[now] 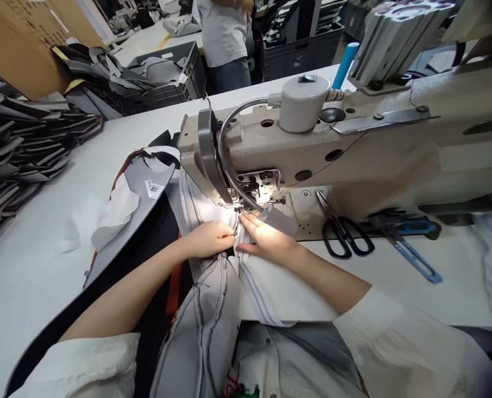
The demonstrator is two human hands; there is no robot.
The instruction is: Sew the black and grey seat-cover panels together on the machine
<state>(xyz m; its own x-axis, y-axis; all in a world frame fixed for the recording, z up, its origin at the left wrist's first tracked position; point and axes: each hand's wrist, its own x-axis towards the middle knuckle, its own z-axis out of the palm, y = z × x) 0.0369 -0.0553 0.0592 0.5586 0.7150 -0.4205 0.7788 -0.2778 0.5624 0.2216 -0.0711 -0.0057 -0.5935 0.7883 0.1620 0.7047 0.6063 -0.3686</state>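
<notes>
A pale mesh fabric panel [204, 315] with dark stitched seams runs from my lap up under the presser foot [233, 205] of the beige industrial sewing machine [312, 138]. My left hand [210, 239] grips a fold of this panel just in front of the foot. My right hand [266, 237] lies beside it, its fingers spread on the brightly lit fabric and reaching to the same seam. The needle area is partly hidden by the lamp's gooseneck [229, 149] and the fabric.
Black-handled scissors [343, 235] and a blue-and-grey tool [407, 249] lie right of the machine bed. A grey panel with a barcode label [155, 189] lies on the white table [26, 265] to the left, beyond it a stack of dark panels [22, 143]. A person [225, 38] stands behind a grey crate [167, 77].
</notes>
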